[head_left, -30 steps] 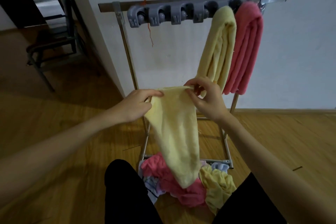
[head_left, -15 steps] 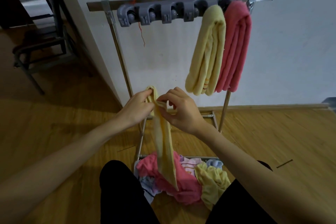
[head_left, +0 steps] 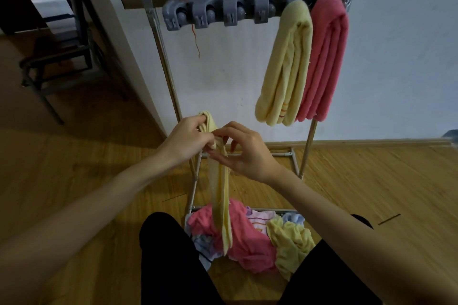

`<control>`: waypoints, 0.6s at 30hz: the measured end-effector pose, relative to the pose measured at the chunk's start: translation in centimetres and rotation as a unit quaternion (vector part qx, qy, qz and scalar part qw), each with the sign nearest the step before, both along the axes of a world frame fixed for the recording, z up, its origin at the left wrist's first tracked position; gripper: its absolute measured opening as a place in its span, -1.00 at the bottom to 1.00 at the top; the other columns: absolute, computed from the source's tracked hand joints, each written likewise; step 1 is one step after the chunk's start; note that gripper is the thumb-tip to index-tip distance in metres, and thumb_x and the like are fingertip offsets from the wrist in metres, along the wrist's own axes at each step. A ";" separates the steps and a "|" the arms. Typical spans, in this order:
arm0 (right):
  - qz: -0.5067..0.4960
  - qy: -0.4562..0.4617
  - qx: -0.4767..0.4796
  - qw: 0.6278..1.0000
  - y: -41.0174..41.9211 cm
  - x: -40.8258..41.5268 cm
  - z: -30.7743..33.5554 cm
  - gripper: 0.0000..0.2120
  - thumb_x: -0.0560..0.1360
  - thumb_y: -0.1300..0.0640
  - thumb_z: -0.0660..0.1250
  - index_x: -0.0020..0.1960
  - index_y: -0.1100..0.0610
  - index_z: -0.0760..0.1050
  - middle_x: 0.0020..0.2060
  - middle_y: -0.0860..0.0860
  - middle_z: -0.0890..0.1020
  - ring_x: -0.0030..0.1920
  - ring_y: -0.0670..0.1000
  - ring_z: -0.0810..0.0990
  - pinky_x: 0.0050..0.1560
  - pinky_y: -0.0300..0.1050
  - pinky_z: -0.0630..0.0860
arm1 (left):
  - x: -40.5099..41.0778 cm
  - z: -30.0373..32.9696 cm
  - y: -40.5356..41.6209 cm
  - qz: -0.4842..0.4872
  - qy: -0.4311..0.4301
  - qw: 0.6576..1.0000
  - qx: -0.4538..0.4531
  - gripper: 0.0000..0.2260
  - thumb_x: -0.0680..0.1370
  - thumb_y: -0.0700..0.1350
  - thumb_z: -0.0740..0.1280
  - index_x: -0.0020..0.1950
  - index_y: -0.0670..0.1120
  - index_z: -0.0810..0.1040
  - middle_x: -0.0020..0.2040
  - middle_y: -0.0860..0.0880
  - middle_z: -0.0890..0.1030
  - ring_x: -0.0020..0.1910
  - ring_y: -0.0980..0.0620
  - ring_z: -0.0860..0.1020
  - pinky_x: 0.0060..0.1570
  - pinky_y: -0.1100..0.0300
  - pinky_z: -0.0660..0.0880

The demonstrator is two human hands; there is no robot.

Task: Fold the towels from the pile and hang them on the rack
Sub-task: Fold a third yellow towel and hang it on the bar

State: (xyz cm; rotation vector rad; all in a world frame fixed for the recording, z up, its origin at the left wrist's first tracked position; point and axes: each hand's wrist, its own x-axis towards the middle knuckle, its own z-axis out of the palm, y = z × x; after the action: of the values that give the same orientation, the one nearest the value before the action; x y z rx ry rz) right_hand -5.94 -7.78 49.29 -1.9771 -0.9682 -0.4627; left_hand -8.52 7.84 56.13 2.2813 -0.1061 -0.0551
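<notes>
One pale yellow towel (head_left: 219, 195) hangs between your hands at the centre of the frame, gathered into a narrow strip whose lower end drops down to the pile (head_left: 250, 238) at the bottom centre. Your left hand (head_left: 187, 141) grips the bunched top of that strip, fingers curled round the cloth, with a fold of it poking out above the knuckles. Your right hand (head_left: 244, 152) sits just beside it to the right, thumb and fingertips pinching the strip a little lower down. Below, the pile lies on the floor at the foot of the rack (head_left: 158, 39), a loose heap of pink, yellow, light blue and pale striped towels between your dark-clad knees. Up in the right half of the frame, two folded towels already hang side by side from the rack's top bar: a yellow hung towel (head_left: 287, 67) on the left and a pink hung towel (head_left: 324, 57) touching it on the right. Left of them along the bar runs a row of grey holders (head_left: 215, 16), and a red thread (head_left: 195, 37) dangles beneath them. Behind the rack stands a white wall (head_left: 396, 69), with the wooden floor (head_left: 371, 181) spreading to either side. At the upper left of the frame a dark chair (head_left: 62, 57) stands beyond the wall's corner.
</notes>
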 end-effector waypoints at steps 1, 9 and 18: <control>0.003 -0.003 -0.004 1.000 -0.1 0.1 0.2 -0.66 0.42 0.12 0.48 0.14 0.20 0.54 -0.08 0.04 0.55 -0.16 -0.06 0.55 -0.22 -0.10 0.56 | -0.1 0.3 0.0 -0.002 -0.002 1.000 0.002 -0.68 0.40 -0.14 0.31 0.03 -0.34 0.51 -0.06 -0.36 0.53 -0.05 -0.29 0.55 -0.10 -0.19 0.52; 0.023 -0.023 0.001 0.999 -0.4 1.3 2.3 -0.69 0.43 0.22 0.45 0.15 0.25 0.54 -0.10 0.07 0.58 -0.18 -0.02 0.56 -0.20 -0.10 0.56 | 0.8 2.7 0.9 0.002 0.007 0.997 -0.075 -0.83 0.49 -0.37 0.18 -0.09 -0.48 0.50 -0.08 -0.38 0.54 -0.20 -0.08 0.64 -0.24 0.28 0.58; -0.004 0.039 0.134 0.990 -0.3 2.1 3.3 -0.80 0.40 0.35 0.37 0.02 0.26 0.57 -0.11 0.06 0.63 -0.14 0.00 0.60 -0.19 -0.20 0.56 | 1.6 4.1 0.9 -0.017 0.047 0.978 -0.202 -0.82 0.50 -0.41 0.13 -0.09 -0.38 0.53 -0.08 -0.27 0.57 -0.19 -0.04 0.64 -0.22 0.24 0.58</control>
State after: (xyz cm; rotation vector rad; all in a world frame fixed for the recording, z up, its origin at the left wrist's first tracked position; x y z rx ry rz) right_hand -3.83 -8.11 52.58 -1.7445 -0.8056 -0.4893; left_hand -6.94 8.73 60.23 1.8671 -0.0966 -0.1467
